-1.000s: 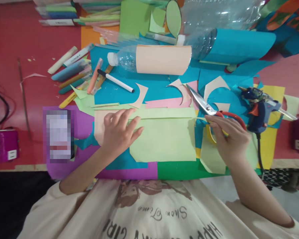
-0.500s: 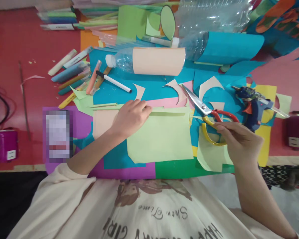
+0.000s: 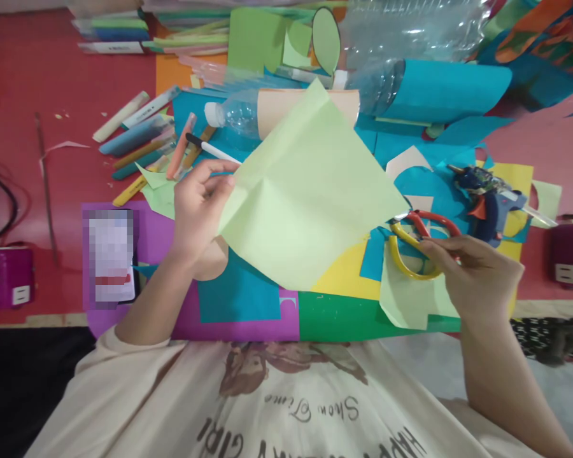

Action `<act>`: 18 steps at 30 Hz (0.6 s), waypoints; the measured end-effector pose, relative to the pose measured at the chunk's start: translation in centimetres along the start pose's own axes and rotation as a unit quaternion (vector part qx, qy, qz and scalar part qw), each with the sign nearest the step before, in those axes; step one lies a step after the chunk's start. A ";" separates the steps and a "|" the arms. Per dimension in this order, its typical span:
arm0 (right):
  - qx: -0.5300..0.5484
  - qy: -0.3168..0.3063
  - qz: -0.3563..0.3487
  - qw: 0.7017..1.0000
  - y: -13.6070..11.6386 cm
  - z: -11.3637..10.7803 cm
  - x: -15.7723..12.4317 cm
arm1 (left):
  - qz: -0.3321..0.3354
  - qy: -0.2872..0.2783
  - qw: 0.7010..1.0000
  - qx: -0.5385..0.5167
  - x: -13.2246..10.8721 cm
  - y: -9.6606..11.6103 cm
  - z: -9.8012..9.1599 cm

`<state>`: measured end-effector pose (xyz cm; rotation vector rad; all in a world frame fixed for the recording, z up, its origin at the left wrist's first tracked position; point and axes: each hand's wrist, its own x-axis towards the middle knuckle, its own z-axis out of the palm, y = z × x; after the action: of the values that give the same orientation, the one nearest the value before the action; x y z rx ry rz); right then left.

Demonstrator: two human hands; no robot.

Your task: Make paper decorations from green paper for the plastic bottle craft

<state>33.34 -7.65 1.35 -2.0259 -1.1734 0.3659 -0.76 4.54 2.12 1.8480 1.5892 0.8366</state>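
We have our left hand (image 3: 203, 203) clamped on the left edge of a pale green sheet (image 3: 310, 197), raised over the table (image 3: 14, 127); a light, flat pinch should limit creasing. Our right hand (image 3: 482, 273) meets the scissors (image 3: 407, 235); we cannot tell whether it grips.

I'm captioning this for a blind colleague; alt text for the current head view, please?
A person's left hand holds a pale green paper sheet over a cluttered craft table; the right hand is at red-and-yellow-handled scissors. Nearby lie markers, a glue gun and a peach-wrapped bottle.
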 end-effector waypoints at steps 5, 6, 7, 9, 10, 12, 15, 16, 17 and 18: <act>-0.090 -0.026 0.064 0.994 -0.4 -0.5 0.4 | 0.020 0.080 0.997 -0.008 0.5 -1.1 -0.1; -0.091 -0.033 0.058 0.994 -0.5 -0.5 0.4 | 0.018 0.101 0.995 -0.018 0.6 -1.0 -0.2; -0.089 -0.036 0.042 0.994 -0.5 -0.5 0.4 | 0.012 0.121 0.992 -0.030 0.7 -0.9 -0.3; -0.077 -0.029 -0.020 0.996 -0.5 -0.4 0.3 | 0.003 0.156 0.985 -0.067 0.7 -0.5 -0.3; -0.070 -0.026 -0.060 0.995 -0.4 -0.3 0.3 | 0.003 0.165 0.982 -0.091 0.7 -0.3 -0.1; -0.049 -0.026 -0.119 0.991 -0.3 0.0 0.2 | 0.021 0.181 0.970 -0.162 0.5 0.1 0.3; -0.028 -0.062 -0.136 0.988 -0.4 0.3 0.1 | -0.016 0.159 0.952 -0.262 0.2 0.5 1.6; -0.025 -0.084 -0.134 0.987 -0.5 0.5 0.1 | -0.033 0.138 0.942 -0.304 0.1 0.6 2.1; -0.022 -0.106 -0.136 0.985 -0.8 0.7 0.1 | -0.048 0.133 0.928 -0.345 0.0 0.6 2.6; -0.019 -0.126 -0.143 0.981 -1.1 0.9 0.2 | -0.065 0.123 0.915 -0.378 -0.1 0.6 3.0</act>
<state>32.25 -6.79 1.58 -1.8451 -1.6162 0.4671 1.89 4.30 0.67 1.1013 1.2371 1.4166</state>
